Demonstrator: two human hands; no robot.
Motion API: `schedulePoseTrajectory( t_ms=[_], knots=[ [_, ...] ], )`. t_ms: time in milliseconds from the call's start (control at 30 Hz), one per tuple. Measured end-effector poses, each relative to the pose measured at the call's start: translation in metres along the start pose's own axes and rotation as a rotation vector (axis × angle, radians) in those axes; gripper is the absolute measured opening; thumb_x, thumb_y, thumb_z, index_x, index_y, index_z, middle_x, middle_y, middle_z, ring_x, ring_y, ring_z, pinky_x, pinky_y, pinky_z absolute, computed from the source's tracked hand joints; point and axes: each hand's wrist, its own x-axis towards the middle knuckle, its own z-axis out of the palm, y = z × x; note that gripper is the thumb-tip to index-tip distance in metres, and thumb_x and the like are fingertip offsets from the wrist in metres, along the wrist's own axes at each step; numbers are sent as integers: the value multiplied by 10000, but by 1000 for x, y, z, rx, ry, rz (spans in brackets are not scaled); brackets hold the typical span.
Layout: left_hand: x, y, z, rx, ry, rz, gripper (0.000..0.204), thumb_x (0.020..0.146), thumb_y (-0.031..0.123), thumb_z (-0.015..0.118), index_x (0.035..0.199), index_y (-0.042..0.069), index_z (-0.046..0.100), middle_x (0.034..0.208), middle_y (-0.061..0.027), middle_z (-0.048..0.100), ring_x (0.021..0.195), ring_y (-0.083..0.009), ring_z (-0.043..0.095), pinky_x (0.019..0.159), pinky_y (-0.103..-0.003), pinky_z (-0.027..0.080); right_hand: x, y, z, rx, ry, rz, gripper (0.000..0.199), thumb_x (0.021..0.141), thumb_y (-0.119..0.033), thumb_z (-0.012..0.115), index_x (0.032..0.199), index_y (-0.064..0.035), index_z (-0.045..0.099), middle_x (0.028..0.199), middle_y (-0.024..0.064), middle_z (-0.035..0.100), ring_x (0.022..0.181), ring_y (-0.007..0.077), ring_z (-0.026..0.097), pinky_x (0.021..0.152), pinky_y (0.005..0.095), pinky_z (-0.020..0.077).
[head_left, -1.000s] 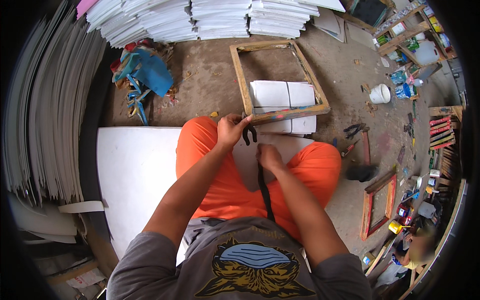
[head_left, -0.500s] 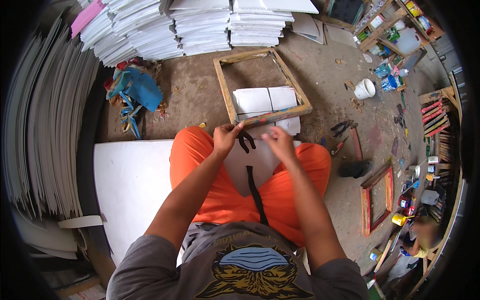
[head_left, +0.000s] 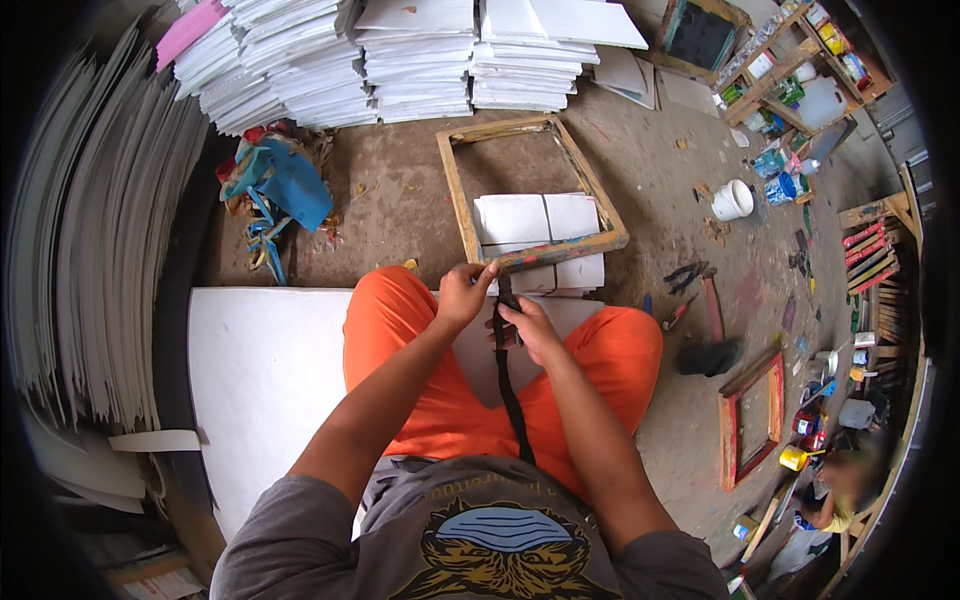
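Note:
Tilted up in front of me is a paint-stained wooden frame (head_left: 460, 190). My left hand (head_left: 466, 297) is closed at its near left corner, thumb on the wood. From beside that thumb a black fabric strip (head_left: 510, 385) runs down over my lap. My right hand (head_left: 528, 328) is closed around the strip a little below the frame's near bar. Behind the frame lies a tied bundle of white sheets (head_left: 520, 222). A pale board (head_left: 482, 370) lies between my orange-trousered legs, partly hidden by my hands.
White sheet stacks (head_left: 415, 70) stand beyond. A large white board (head_left: 265, 370) lies at left beside tall grey sheets (head_left: 100, 240). Pliers (head_left: 685, 275), a hammer (head_left: 712, 305), a red frame (head_left: 752, 420) and a white bucket (head_left: 732, 200) are at right. Another person (head_left: 835, 495) sits far right.
My right hand has moved down and left, closing on the black strip. The strip, looped with a loose end before, now hangs straight. My left hand stays near the frame's corner.

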Motion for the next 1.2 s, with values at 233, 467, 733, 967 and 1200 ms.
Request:
schedulePoseTrajectory(
  t_ms=[233,467,733,967,1200],
  knots=[
    [23,4,2,760,-11,625,198,919,294,663,1017,135,728,1123,-79,619,1066,-296,562,885,-444,470,3,7,-24,-92,82,25,166,1053,-233,552,1094,-74,573,946,141,721,749,241,732,601,348,581],
    [40,1,9,1025,-176,691,235,906,214,588,1101,111,669,1129,-105,564,1089,-270,550,921,-402,444,-1,10,-27,-22,84,12,170,1050,-234,558,1073,-66,574,931,148,723,741,232,737,603,336,590],
    [52,10,15,1260,-275,885,217,907,216,571,1052,77,651,1094,-102,562,1040,-258,567,888,-392,460,7,13,-28,15,74,32,184,1048,-246,569,1033,-63,577,885,130,723,727,214,736,583,331,578],
    [81,39,21,1352,-608,836,207,881,222,615,1000,70,689,1005,-97,661,984,-243,650,857,-379,512,7,11,-22,66,55,75,203,1042,-279,577,1007,-79,582,870,91,716,697,194,717,573,351,566],
    [88,42,13,1167,-690,408,229,962,213,564,1039,49,703,1152,-137,701,1104,-318,653,932,-458,522,10,12,-16,59,23,101,204,1051,-283,549,1026,-82,573,889,84,708,725,190,717,553,338,561]
  ],
)
